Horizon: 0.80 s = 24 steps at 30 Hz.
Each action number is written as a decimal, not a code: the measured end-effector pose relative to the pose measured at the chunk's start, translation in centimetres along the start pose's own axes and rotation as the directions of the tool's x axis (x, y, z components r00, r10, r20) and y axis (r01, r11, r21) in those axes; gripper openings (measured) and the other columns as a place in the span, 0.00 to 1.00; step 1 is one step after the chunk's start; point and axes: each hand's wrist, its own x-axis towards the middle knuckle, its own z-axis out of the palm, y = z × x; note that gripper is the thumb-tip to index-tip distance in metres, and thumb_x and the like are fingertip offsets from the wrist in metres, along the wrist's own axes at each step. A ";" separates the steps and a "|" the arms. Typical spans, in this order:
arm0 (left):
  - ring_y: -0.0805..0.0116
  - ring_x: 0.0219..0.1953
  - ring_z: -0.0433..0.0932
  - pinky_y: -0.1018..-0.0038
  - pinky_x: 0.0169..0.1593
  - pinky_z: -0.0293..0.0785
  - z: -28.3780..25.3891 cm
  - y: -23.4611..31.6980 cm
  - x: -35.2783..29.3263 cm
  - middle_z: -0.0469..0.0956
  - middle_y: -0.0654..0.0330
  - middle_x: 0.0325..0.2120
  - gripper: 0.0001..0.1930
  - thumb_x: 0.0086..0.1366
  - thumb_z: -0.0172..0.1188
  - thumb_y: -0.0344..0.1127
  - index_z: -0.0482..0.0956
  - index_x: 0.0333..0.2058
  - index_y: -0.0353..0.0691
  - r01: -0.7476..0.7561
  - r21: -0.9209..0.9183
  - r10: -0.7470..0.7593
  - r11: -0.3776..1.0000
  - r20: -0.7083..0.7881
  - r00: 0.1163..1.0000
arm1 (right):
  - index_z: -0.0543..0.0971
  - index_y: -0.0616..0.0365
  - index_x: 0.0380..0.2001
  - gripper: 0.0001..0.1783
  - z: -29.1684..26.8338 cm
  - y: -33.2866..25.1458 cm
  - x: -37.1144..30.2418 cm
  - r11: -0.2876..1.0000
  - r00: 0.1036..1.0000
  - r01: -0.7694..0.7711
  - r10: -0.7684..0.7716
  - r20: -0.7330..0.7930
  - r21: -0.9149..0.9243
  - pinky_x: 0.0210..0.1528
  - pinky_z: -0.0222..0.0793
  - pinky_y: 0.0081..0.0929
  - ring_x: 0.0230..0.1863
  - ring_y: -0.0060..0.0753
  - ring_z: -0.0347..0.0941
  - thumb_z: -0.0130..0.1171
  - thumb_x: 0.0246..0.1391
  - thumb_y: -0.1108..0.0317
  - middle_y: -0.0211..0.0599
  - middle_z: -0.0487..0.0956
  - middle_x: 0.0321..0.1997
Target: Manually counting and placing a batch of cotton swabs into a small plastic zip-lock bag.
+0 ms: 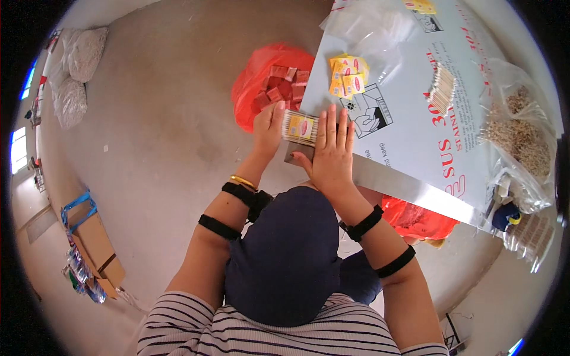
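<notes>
A small clear pack of cotton swabs (292,127) with a yellow label lies between my hands at the table's near left edge. My left hand (269,129) holds the pack's left side, its fingers upright and partly hidden. Against the right side rests my right hand (332,151), fingers stretched out flat and thumb bent toward the pack's lower edge. A dark grey block-like surface (295,152) shows just below the pack. Yellow printed cards (348,77) lie in a pile beyond my right hand, beside clear plastic bags (377,26).
Left of the film-covered table (404,139) stands a red bag (248,89) of small packs. A swab bundle (442,89) lies to the right, near a clear bag of loose sticks (522,133). Another red bag (418,218) sits under the near edge. A cardboard box (98,246) stands far left.
</notes>
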 end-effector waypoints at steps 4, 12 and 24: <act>0.65 0.39 0.77 0.69 0.48 0.73 -1.3 -1.9 0.5 0.78 0.56 0.34 0.19 0.80 0.47 0.44 0.79 0.40 0.33 -0.107 0.142 0.102 0.984 0.046 0.994 | 0.51 0.71 0.74 0.51 -0.8 2.8 -0.8 0.978 0.999 0.026 -0.016 -0.050 0.207 0.81 0.32 0.53 0.82 0.55 0.38 0.52 0.64 0.42 0.58 0.47 0.81; 0.61 0.54 0.73 0.66 0.60 0.68 -0.1 9.8 0.6 0.75 0.53 0.48 0.12 0.77 0.49 0.35 0.76 0.51 0.36 -0.287 0.052 0.292 0.956 -0.136 0.947 | 0.58 0.54 0.74 0.39 -6.4 19.4 -2.3 0.952 0.888 -0.307 0.281 -0.364 -0.015 0.79 0.40 0.56 0.79 0.56 0.46 0.57 0.64 0.57 0.51 0.53 0.78; 0.49 0.56 0.73 0.58 0.59 0.69 18.1 13.7 3.8 0.75 0.54 0.51 0.15 0.66 0.62 0.31 0.75 0.50 0.39 -0.735 0.074 0.559 0.674 0.599 0.573 | 0.74 0.48 0.63 0.26 -7.2 22.9 -2.3 0.974 0.877 -0.228 0.206 -0.435 0.000 0.75 0.51 0.54 0.74 0.56 0.55 0.61 0.62 0.63 0.45 0.62 0.72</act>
